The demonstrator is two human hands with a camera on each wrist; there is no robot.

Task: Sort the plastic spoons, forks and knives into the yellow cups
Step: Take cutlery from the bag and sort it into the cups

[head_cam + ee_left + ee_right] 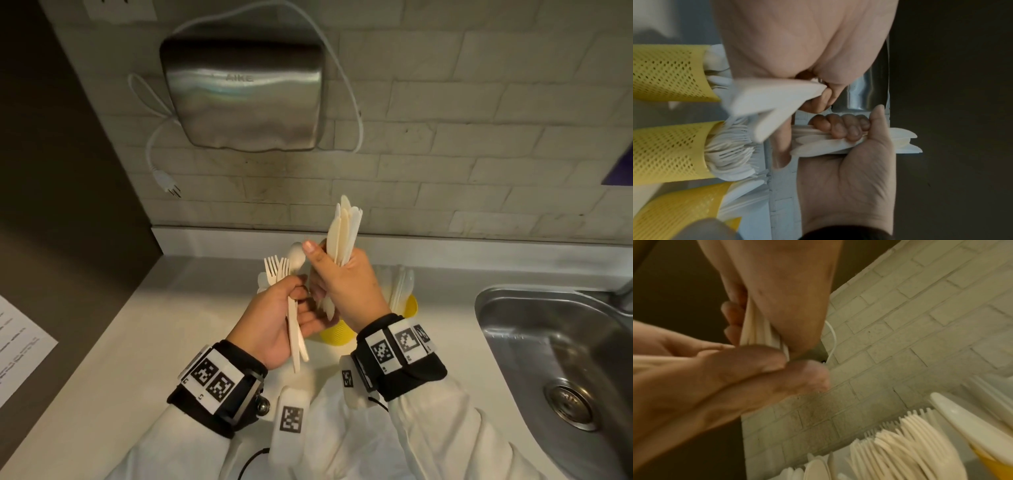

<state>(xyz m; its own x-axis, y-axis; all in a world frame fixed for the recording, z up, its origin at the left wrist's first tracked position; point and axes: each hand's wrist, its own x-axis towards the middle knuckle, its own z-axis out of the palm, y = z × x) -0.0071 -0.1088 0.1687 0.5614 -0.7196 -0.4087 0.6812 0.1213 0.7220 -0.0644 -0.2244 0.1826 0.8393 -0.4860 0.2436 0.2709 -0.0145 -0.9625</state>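
My right hand (349,287) is wrapped round a bundle of knives (342,233), fingers curled tight about the handles, thumb raised toward 11 o'clock; the blades fan up out of the fist, long axis near upright, tips leaning slightly to 1 o'clock, in front of the brick wall (479,164). My left hand (274,318) grips a mixed bunch of forks (275,269) and one spoon (296,257), fingers closed on the mid-handles; tines and bowl point up toward 12, the handle ends stick out below the palm toward 6. The two hands sit just beside each other, knuckles near touching, at centre of the head view. From the left wrist camera the right hand's fingers (840,126) show curled over the flat knife stack, blades lying along the 3–9 line in that rotated view. Behind and below the hands, yellow cups (337,334) stand on the white counter (171,308), mostly hidden by my wrists; the left wrist view shows three perforated cups, the middle one (668,151) packed with forks, tines out of the mouth. Another cup at 3 o'clock of the right hand holds white cutlery (399,284), type unclear. Sink (555,359) at far 3 o'clock, steel hand dryer (243,92) on the wall at 12 with a loose cord and plug (168,186) hanging at 10. A printed sheet (20,346) lies at 9 o'clock on the counter edge.
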